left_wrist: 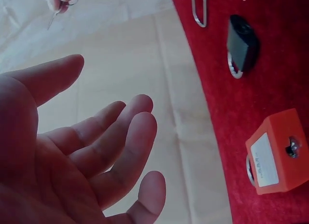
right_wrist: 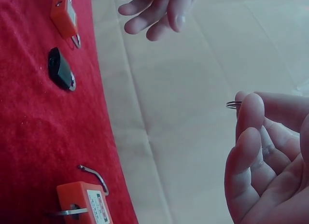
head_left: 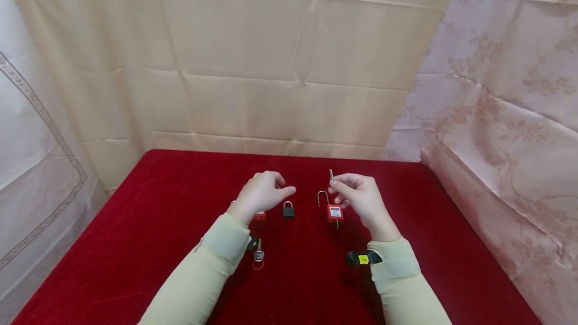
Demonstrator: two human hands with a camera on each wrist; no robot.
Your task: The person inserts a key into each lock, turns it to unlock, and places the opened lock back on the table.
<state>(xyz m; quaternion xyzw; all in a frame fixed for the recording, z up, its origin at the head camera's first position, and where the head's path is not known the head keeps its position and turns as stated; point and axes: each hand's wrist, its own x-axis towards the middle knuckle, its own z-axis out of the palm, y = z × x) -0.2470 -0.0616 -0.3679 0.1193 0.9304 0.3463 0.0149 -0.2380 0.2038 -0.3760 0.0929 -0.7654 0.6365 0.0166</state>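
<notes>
My right hand (head_left: 358, 197) pinches a small key (head_left: 331, 174) between thumb and fingers, above the table; its split ring (right_wrist: 233, 105) pokes out past the fingertips in the right wrist view. Below that hand lies a red padlock (head_left: 335, 213) with its shackle (head_left: 322, 197) open and a key (right_wrist: 72, 212) in its keyhole. My left hand (head_left: 262, 192) hovers with its fingers loosely bent and holds nothing. Under it is another red padlock (left_wrist: 280, 151), partly hidden by the wrist in the head view. Between the two stands a small black padlock (head_left: 288, 211), its shackle closed.
Near the left forearm, a key (head_left: 259, 255) with a red ring (head_left: 258, 265) lies on the red tablecloth (head_left: 307, 275). A black wrist camera (head_left: 363, 258) with a yellow label sits at the right cuff. Beige curtains (head_left: 253, 64) hang behind the table.
</notes>
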